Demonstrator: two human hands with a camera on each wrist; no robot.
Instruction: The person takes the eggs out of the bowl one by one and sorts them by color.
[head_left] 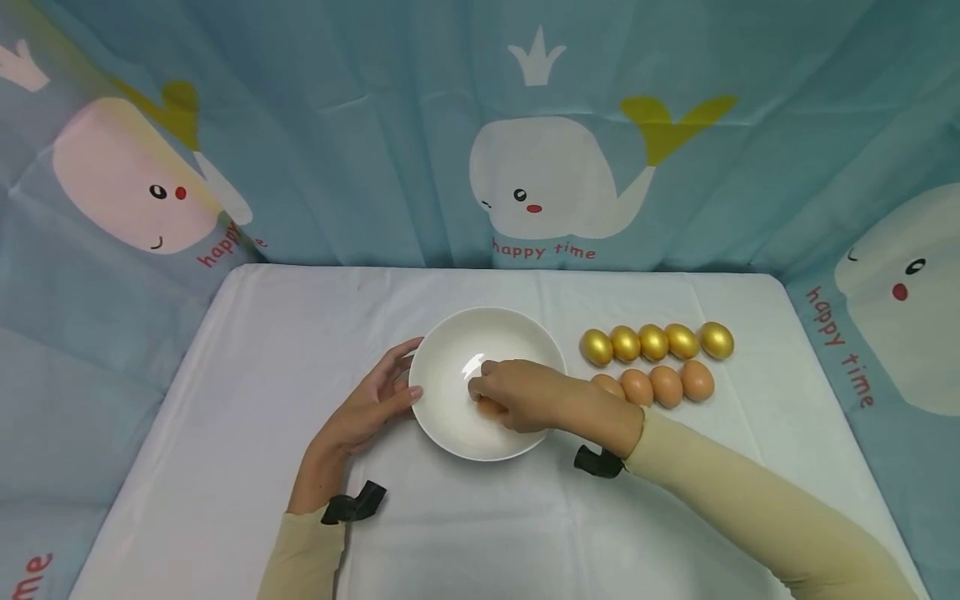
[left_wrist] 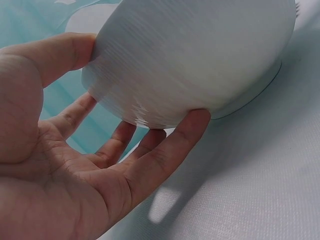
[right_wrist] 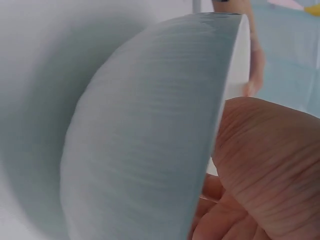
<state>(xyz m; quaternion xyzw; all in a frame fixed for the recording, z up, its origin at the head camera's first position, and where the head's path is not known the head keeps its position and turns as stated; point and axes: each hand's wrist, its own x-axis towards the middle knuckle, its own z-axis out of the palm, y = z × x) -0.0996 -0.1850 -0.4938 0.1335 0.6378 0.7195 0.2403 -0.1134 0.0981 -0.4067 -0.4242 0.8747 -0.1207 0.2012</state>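
A white bowl [head_left: 450, 425] stands upright near the middle of the table. On its left side my left hand [head_left: 377, 398] holds it, thumb at the rim and fingers spread along the outer wall, as the bowl's side [left_wrist: 195, 55] in the left wrist view also shows. My right hand [head_left: 521, 396] reaches down inside the bowl from the right, fingers curled round a brown egg [head_left: 491, 407]. Most of that egg is hidden under the hand. In the right wrist view, the bowl's wall [right_wrist: 145, 135] hides the fingertips of the right hand [right_wrist: 265, 160].
Right of the bowl lie a row of several golden eggs [head_left: 653, 342] and, nearer, a row of several brown eggs [head_left: 666, 386]. My right forearm overlaps the nearest brown one. A white cloth covers the table [head_left: 225, 442]; a blue whale-print curtain [head_left: 360, 167] surrounds its back and sides.
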